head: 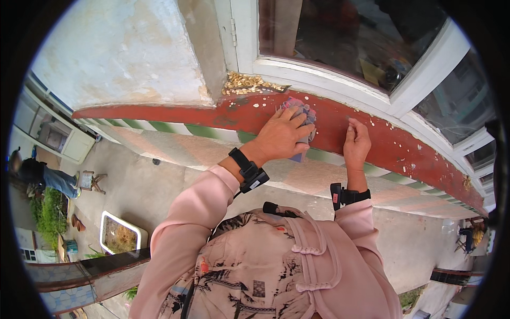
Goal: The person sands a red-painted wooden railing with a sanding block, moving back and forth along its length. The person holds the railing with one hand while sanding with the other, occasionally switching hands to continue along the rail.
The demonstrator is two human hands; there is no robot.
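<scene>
My left hand [282, 134] presses a crumpled grey and pink cloth [299, 107] onto the red painted windowsill [255, 115]. Part of the cloth hangs over the sill's front edge. To its right, my right hand [356, 141] hovers over or rests on the sill, thumb and fingers drawn together; whether something small is between them I cannot tell. A heap of pale seeds [243, 82] fills the sill's corner by the window frame, with a thin dark strip [275, 87] along its front. Pale specks and flakes dot the sill near both hands.
A white-framed window [318, 69] borders the sill, beside a patchy plastered wall [127, 56]. On the concrete yard stand a white basin [102, 229] and a folding stool [92, 181]. One person [59, 181] is at far left, another [476, 235] at far right.
</scene>
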